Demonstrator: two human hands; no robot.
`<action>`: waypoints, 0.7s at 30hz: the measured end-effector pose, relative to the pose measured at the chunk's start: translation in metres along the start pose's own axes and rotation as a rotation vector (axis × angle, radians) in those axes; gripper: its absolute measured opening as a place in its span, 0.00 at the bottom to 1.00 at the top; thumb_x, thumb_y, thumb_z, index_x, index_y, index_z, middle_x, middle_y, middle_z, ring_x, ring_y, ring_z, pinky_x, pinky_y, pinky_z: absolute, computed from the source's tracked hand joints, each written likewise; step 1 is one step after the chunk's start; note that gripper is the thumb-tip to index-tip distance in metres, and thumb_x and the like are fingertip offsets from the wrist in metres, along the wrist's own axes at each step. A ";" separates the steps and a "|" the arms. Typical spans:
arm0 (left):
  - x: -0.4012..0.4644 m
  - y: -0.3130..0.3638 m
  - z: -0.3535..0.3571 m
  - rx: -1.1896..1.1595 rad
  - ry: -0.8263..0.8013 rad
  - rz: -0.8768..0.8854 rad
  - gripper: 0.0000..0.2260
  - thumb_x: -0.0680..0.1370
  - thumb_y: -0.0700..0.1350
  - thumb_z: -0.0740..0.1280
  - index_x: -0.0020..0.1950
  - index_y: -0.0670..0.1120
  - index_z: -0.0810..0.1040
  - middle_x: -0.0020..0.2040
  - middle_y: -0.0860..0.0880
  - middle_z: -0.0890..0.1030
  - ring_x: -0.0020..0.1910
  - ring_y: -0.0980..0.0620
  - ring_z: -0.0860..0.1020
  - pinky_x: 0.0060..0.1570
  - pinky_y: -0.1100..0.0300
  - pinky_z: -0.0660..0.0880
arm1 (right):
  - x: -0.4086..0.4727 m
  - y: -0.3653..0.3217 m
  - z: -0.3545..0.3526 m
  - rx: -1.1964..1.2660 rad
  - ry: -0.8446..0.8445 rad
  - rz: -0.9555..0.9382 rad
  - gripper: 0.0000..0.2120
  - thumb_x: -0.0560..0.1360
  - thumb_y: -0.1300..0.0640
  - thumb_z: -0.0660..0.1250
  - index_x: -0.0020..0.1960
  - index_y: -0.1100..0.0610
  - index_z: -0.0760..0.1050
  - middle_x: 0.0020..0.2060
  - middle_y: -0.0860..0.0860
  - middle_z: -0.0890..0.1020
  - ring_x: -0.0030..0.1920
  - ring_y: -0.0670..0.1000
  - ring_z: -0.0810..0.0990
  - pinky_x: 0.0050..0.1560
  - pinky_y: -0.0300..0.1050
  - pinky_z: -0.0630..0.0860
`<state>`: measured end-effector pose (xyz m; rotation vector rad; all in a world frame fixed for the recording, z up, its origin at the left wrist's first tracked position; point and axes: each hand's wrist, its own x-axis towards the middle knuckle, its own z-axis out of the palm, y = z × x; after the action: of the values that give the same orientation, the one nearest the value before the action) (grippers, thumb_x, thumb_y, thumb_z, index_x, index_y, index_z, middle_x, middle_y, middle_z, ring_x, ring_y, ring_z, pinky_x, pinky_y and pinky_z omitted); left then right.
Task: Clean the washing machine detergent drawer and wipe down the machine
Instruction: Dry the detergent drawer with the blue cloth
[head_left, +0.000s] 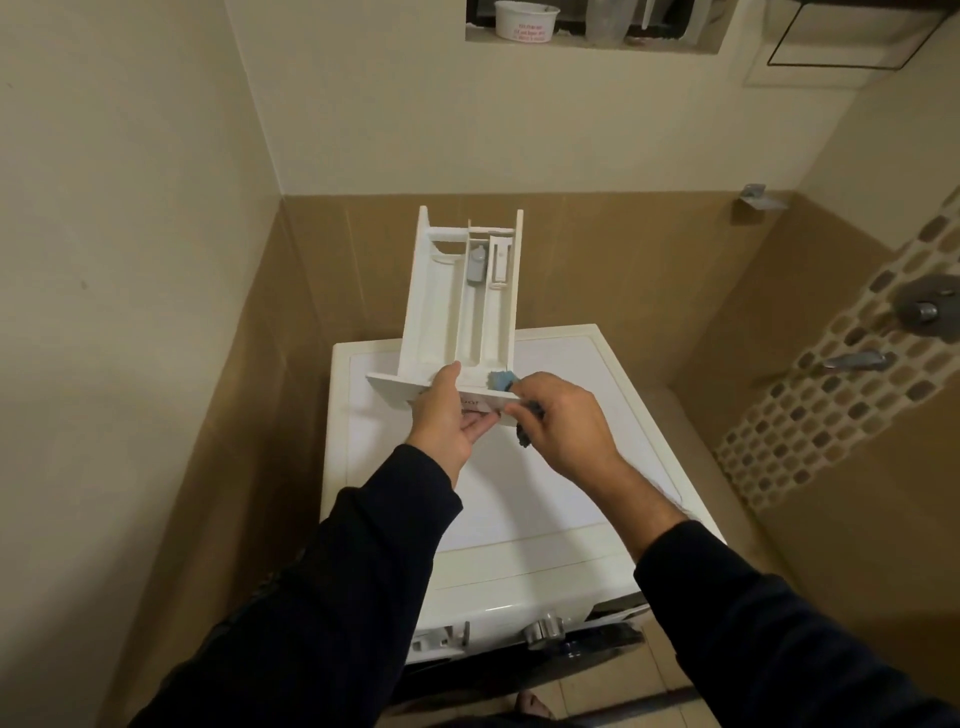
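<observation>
The detergent drawer (462, 301) has been taken out of the washing machine (519, 499) and is held in the air above the machine's top, its open compartments turned toward the camera. The front panel is gripped by the left hand (447, 415), thumb over the upper edge and fingers beneath. A blue cloth (501, 382) is pinched in the right hand (558, 421) and pressed at the near end of the right compartment, just beside the left thumb. The drawer-cleaning step appears to be in hand. Next, the cloth would probably need to be drawn along the channels toward the grey siphon cap (477, 265), with the drawer held steady.
</observation>
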<state>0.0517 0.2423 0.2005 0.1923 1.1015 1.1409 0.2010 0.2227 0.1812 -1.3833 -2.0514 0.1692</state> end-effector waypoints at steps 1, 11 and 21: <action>0.002 0.000 0.000 0.005 -0.001 0.001 0.18 0.79 0.47 0.67 0.67 0.42 0.71 0.54 0.39 0.78 0.52 0.42 0.81 0.57 0.42 0.78 | -0.001 0.000 -0.001 0.020 -0.010 0.020 0.02 0.77 0.57 0.70 0.46 0.56 0.79 0.38 0.47 0.81 0.35 0.50 0.80 0.38 0.50 0.79; 0.018 -0.024 -0.015 -0.029 0.071 0.018 0.15 0.78 0.45 0.69 0.63 0.43 0.73 0.48 0.43 0.78 0.48 0.45 0.80 0.45 0.47 0.82 | 0.020 -0.032 -0.025 0.939 0.286 0.633 0.19 0.73 0.54 0.66 0.64 0.56 0.73 0.52 0.49 0.79 0.52 0.49 0.81 0.48 0.49 0.79; 0.010 -0.040 -0.019 -0.066 0.088 0.114 0.17 0.78 0.50 0.70 0.64 0.44 0.79 0.58 0.42 0.83 0.52 0.46 0.84 0.44 0.52 0.81 | 0.015 -0.035 0.002 0.244 -0.472 0.071 0.30 0.71 0.55 0.71 0.71 0.52 0.67 0.59 0.50 0.77 0.56 0.51 0.77 0.56 0.48 0.78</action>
<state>0.0619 0.2243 0.1604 0.1563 1.1403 1.2959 0.1692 0.2206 0.2019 -1.3531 -2.2565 0.8168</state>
